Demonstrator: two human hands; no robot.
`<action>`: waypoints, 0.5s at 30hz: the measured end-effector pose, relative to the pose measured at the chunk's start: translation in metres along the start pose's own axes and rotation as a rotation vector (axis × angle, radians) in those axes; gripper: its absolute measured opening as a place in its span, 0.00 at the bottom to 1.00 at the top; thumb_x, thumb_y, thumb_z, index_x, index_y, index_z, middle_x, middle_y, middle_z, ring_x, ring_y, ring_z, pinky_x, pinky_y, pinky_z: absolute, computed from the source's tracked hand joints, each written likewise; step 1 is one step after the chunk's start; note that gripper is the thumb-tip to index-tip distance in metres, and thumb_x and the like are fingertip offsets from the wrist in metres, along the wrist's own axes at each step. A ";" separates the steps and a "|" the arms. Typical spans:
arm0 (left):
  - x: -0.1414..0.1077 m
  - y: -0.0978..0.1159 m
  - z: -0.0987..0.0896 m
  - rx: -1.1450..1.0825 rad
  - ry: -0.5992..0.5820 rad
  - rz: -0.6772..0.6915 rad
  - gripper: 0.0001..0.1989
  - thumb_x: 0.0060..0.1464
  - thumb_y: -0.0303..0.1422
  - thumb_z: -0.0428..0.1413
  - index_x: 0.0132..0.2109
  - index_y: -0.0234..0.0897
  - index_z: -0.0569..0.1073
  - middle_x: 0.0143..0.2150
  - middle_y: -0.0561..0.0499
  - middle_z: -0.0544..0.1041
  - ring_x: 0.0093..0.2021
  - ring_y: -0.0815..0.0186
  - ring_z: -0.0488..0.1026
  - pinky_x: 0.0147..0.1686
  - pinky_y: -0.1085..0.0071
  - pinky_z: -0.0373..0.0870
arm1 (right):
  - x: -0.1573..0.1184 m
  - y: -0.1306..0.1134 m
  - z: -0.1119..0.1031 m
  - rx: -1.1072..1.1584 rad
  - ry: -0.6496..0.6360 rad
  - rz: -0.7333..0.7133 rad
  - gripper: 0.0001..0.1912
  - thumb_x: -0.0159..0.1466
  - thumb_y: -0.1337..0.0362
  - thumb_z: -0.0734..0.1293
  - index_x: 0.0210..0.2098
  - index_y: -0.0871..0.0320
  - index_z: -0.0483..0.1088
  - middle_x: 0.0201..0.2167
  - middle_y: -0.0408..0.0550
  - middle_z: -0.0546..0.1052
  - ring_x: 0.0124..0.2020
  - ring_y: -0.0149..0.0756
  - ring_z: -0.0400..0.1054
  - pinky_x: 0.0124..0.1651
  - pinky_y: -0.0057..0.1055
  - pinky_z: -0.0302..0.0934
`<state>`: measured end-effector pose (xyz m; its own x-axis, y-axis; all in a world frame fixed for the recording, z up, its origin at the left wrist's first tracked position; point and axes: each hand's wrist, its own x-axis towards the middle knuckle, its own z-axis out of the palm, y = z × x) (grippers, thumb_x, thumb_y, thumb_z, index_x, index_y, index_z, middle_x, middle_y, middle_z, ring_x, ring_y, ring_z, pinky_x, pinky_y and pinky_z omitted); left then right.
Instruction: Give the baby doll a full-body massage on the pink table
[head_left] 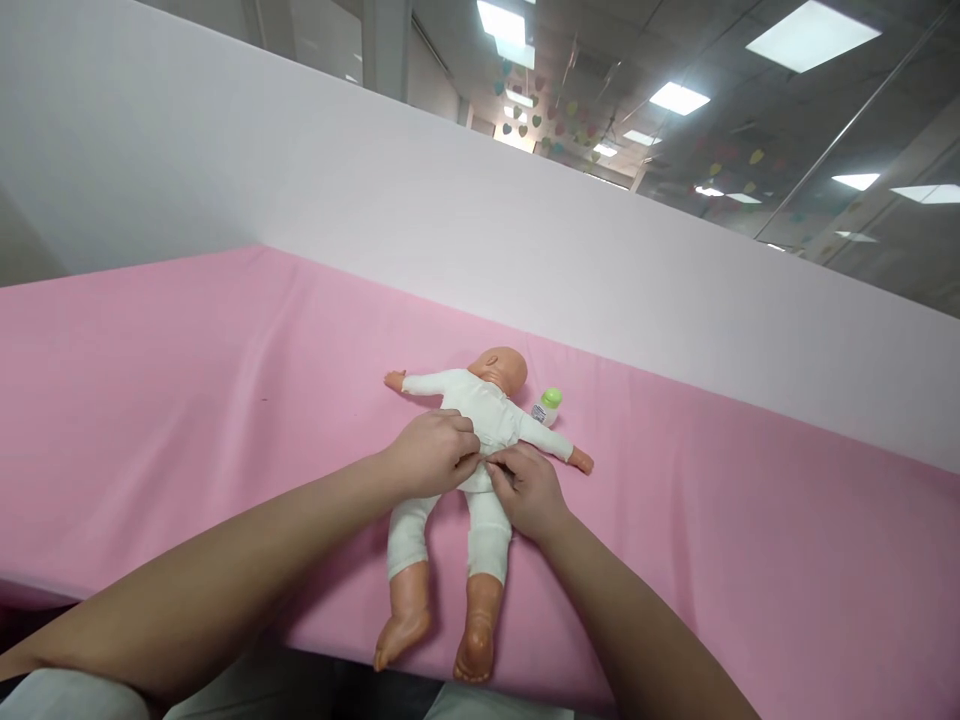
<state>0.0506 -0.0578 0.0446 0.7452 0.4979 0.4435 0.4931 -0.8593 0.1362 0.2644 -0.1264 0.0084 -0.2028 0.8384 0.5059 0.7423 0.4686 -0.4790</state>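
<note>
Head view: left hand (441, 452), right hand (529, 488) curled over doll (482, 410); grip's hold hidden, cannot tell.

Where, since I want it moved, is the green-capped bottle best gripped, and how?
Probably by its green cap, from above and the picture's right: that end is exposed, while the doll's arm lies close on the near side of the bottle.

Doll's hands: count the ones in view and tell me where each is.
2: one doll hand left of the torso in the picture, the other doll hand to its right, below the green-capped bottle. Neither is hidden.
</note>
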 end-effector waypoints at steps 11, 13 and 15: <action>0.005 0.000 0.006 -0.014 -0.082 -0.060 0.10 0.62 0.34 0.56 0.45 0.38 0.81 0.42 0.44 0.80 0.45 0.53 0.77 0.49 0.56 0.72 | 0.001 0.009 0.006 -0.019 -0.024 0.045 0.16 0.71 0.61 0.67 0.56 0.52 0.78 0.53 0.52 0.83 0.56 0.51 0.76 0.63 0.55 0.70; 0.006 -0.001 0.005 -0.030 -0.106 -0.085 0.11 0.62 0.35 0.56 0.45 0.38 0.82 0.43 0.44 0.80 0.45 0.53 0.77 0.49 0.56 0.73 | 0.002 0.009 0.005 -0.003 -0.031 0.067 0.15 0.70 0.61 0.67 0.55 0.52 0.78 0.53 0.52 0.83 0.55 0.50 0.76 0.62 0.54 0.70; 0.007 -0.003 0.005 -0.044 -0.104 -0.100 0.11 0.60 0.35 0.57 0.45 0.38 0.82 0.42 0.44 0.80 0.45 0.53 0.78 0.47 0.57 0.73 | 0.003 0.009 0.005 0.005 -0.028 0.077 0.15 0.69 0.62 0.68 0.54 0.52 0.78 0.52 0.52 0.83 0.55 0.50 0.76 0.62 0.53 0.70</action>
<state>0.0564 -0.0511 0.0426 0.7372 0.5885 0.3320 0.5485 -0.8082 0.2144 0.2675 -0.1187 0.0020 -0.1631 0.8795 0.4472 0.7535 0.4036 -0.5190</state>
